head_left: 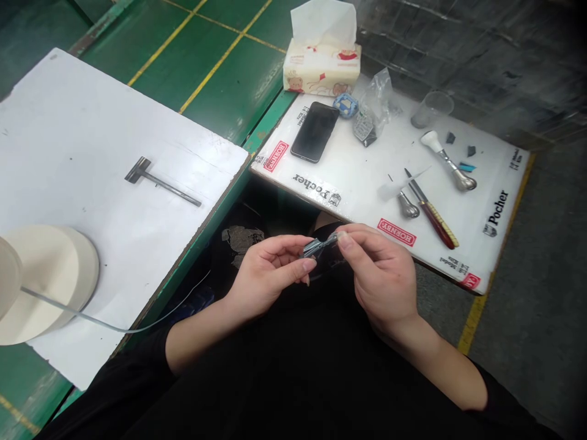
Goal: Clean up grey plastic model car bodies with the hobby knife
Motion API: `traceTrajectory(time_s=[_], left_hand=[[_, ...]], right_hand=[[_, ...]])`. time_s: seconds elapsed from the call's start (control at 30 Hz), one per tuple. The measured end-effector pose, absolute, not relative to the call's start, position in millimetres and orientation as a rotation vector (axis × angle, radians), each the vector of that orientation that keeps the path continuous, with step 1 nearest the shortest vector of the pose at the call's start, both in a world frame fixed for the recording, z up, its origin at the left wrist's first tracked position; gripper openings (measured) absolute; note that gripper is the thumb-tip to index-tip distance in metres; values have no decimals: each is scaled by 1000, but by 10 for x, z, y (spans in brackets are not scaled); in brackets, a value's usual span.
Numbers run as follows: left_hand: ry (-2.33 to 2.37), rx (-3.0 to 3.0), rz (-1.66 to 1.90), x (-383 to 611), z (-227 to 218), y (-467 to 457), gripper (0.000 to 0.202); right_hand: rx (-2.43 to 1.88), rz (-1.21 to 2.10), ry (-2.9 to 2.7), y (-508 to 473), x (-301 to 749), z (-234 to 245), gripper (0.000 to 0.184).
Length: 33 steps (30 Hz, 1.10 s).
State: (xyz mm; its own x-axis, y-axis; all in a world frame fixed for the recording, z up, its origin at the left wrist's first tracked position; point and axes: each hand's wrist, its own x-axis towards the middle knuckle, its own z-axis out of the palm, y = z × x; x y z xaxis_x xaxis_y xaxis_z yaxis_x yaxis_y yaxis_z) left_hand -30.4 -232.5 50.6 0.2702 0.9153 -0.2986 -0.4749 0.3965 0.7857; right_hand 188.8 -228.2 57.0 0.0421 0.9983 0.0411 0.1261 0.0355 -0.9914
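Left hand [270, 272] and right hand [378, 272] above lap, fingers narrow, pinching small grey metal piece [316, 247] between them. Piece held off desk, unmounted. Craft knife [433, 215] lies set down near front edge of white mat [353, 183]; T-shaped metal rod [160, 181] on white board [92, 134].

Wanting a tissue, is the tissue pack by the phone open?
Open: a white tissue stands up out of the top of the printed tissue pack.

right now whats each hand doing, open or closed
Left hand: closed, pinching a small metal piece.
Right hand: closed, pinching the same piece.
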Motion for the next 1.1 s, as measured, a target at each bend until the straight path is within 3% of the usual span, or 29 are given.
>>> traceTrajectory(time_s=[0.7, 1.1], left_hand=[[860, 509, 954, -317, 551, -2310, 50], [867, 412, 850, -320, 555, -2279, 39]], right_hand=[[-1274, 1168, -1222, -2314, 1896, 509, 18], [-1232, 1259, -1209, -2322, 1928, 486, 15]])
